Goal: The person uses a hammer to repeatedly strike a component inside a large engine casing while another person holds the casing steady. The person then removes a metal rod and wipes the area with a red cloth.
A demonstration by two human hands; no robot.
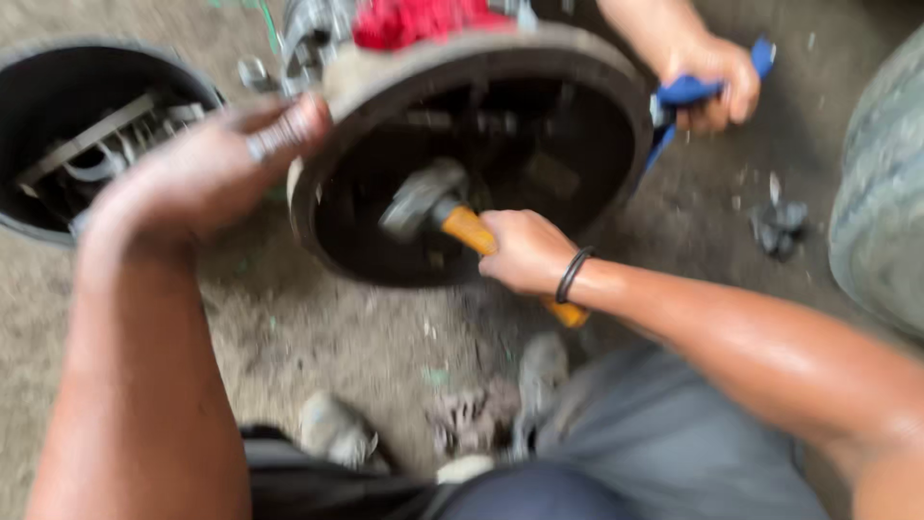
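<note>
Centrally, a hammer point(438, 207) with orange handle is gripped by the right hand point(525, 252) inside the drum point(616, 106), drum rim at upper centre held by closed left hand point(207, 169), bucket point(38, 67) upper left.

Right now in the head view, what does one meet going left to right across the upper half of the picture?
Black bucket of metal parts → left hand on the drum's rim → round metal drum with the hammer inside, held by the right hand → another person's hand with a blue-handled tool → tyre.
</note>
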